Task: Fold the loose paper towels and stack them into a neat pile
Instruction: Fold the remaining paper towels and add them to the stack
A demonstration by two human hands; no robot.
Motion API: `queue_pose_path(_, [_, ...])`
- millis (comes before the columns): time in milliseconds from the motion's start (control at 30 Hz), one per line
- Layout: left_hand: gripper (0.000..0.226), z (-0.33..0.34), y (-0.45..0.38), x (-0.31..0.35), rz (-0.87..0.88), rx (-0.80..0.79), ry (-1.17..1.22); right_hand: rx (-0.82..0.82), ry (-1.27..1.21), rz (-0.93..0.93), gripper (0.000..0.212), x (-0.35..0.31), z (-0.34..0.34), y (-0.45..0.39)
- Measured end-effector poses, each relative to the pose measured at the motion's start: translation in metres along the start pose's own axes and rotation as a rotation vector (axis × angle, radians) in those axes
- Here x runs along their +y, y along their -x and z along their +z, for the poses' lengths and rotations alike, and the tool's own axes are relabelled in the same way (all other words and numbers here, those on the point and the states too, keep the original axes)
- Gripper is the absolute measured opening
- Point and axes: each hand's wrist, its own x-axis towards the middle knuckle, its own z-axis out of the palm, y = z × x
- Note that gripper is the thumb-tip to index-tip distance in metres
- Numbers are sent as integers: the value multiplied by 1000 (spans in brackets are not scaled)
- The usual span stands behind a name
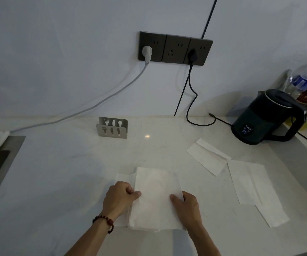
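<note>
A lit display on the front of the dark kettle (263,117), at the far right of the counter, read "55", with a short line of characters above it too small to read. The bottle's (304,80) blue label was illegible.

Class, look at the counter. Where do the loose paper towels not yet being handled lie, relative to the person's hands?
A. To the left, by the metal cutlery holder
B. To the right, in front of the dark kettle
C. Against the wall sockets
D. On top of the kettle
B: the loose paper towels lie flat on the counter to the right of both hands, nearer than the kettle.
</note>
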Motion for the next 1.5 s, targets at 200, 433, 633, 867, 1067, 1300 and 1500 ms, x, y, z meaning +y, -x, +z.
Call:
queue_pose_path(200, [29, 0, 1, 1, 8, 15, -21, 184, 142, -81, 42, 7, 8, 2])
queue_pose_path(433, [32, -4, 1, -4, 6, 56, -69, 111, 695, -816, 36, -18, 39, 15])
queue_pose_path(633, [30, -20, -1, -29, -55, 206, -331, -168, 865, -745, 55, -12, 51, 9])
queue_pose_path(867, [24, -14, -4, -35, -63, 157, -349, -316, 891, -719, 83, -21, 44, 10])
queue_pose_path(1067, [22, -18, -7, -34, -70, 107, -99, -355, 909, -688, 91, -22, 42, 12])
queue_pose_path(1300, [18, -43, 2, -4, -37, -95, 395, -380, 883, -670, 102, -19, 44, 12])
queue_pose_path(1500, [21, -41, 18, 22, 94, -306, 544, -393, 781, -690, 106, -20, 42, 11])
